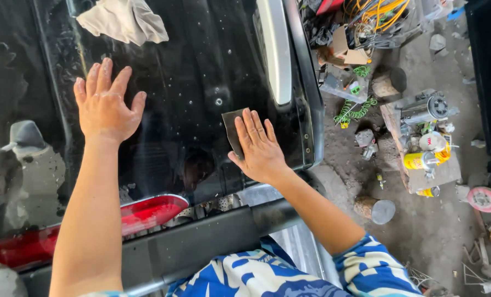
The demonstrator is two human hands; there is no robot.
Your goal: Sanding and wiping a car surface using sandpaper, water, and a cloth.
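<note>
Wet-sanding the black panel [201, 71] seems underway: right hand [259, 146] presses flat on the sandpaper [233, 127], left hand [105, 104] braces open-palmed well apart, calling for even strokes next.

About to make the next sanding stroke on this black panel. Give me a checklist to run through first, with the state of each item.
1. Right hand flat on the abrasive sheet: ok, fingers spread over it, sheet pressed to the panel.
2. Left hand bracing: ok, palm flat on the panel, apart from the sheet.
3. Panel wet: ok, droplets show around the sheet.
4. Rag within reach: ok, it lies on the panel above the left hand.
5. Chrome trim away from the sheet: ok, a gap lies between them.
6. Sheet grit left: cannot tell, its face is hidden.
</note>
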